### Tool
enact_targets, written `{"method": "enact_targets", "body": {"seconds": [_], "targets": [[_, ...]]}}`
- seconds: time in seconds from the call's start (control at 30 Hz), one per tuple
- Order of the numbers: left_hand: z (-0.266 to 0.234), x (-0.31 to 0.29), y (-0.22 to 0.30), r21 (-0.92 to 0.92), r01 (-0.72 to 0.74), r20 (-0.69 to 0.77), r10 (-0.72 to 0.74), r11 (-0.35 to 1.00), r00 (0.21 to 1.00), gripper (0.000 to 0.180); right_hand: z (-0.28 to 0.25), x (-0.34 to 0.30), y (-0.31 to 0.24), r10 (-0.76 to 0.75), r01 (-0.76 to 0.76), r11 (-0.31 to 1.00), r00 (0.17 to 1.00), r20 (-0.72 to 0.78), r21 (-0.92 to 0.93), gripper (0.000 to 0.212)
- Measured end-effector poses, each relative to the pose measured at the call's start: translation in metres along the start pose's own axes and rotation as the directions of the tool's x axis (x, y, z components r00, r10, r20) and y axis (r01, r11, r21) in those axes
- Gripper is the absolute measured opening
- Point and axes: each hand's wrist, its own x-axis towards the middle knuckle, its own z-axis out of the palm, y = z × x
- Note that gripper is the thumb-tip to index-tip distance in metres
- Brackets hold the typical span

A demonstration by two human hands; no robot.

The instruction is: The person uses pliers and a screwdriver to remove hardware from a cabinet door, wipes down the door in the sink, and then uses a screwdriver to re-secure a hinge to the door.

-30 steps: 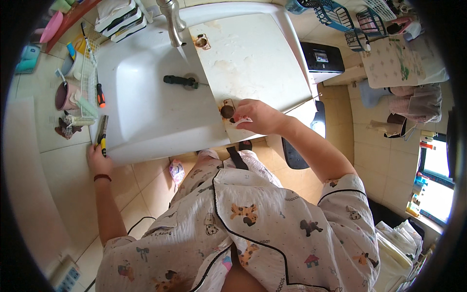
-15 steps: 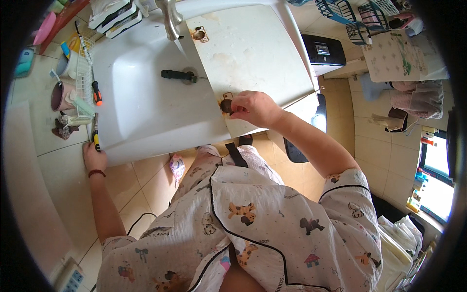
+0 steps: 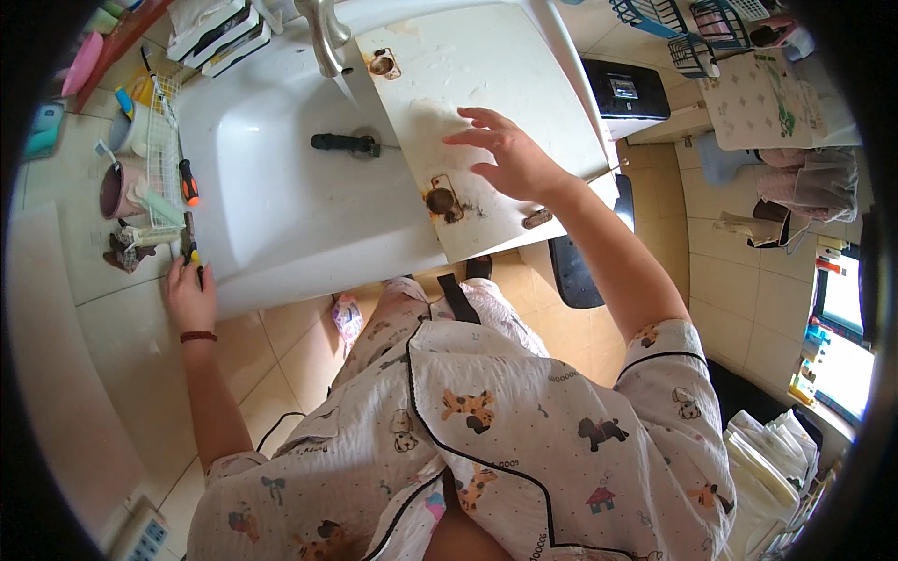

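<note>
A white cabinet door panel (image 3: pixel 486 70) lies across the right side of the white sink (image 3: pixel 253 271). My right hand (image 3: pixel 514 159) hovers over it, fingers spread and holding nothing. Below the hand is a rust-stained round hinge hole (image 3: pixel 440 200) with dark crumbs beside it; another rusty hinge hole (image 3: pixel 382 64) lies at the panel's far left corner. A small rusty brown piece (image 3: pixel 538 219) rests near the panel's front edge. At the sink's left front corner, my left hand (image 3: pixel 192 294) closes round the handle of a yellow-and-black screwdriver (image 3: pixel 194 252).
A black-handled tool (image 3: pixel 346 144) lies in the basin beneath the faucet (image 3: pixel 325 37). On the left rim are an orange-and-black screwdriver (image 3: pixel 189 182), a white wire rack (image 3: pixel 163 140) and a maroon cup (image 3: pixel 120 187). A black bin (image 3: pixel 622 91) stands to the right.
My right hand has left the nearer hinge hole, moved away and to the right, and opened, baring the hole and the rusty piece. My left hand has moved up onto the yellow-and-black screwdriver's handle.
</note>
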Motion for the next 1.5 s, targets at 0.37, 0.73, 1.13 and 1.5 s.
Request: {"method": "enact_targets", "body": {"seconds": [0.37, 0.73, 1.13, 1.5], "targets": [[0.002, 0.077, 0.127, -0.899, 0.438, 0.434, -0.115, 0.013, 0.894, 0.028, 0.076, 0.112, -0.045, 0.526, -0.318, -0.421, 0.677, 0.515, 0.849, 0.016], [0.059, 0.139, 0.138, -0.682, 0.037, 0.354, 0.285, 0.731, 0.891, 0.025, 0.1, 0.149, -0.051, 0.489, -0.558, 0.399, 0.801, 0.346, 0.728, 0.031], [0.104, 0.156, 0.192, -0.293, -0.588, 0.297, 0.656, 0.754, 0.694, 0.033, -0.002, 0.084, -0.022, 0.711, -0.767, 0.398, 0.604, 0.359, 0.503, 0.056], [0.05, 0.135, 0.098, -0.433, 0.002, 0.491, 0.234, 0.902, 0.839, 0.026, -0.047, 0.003, 0.044, 0.653, -0.661, 0.75, 0.743, -0.148, -0.006, 0.033]]}}
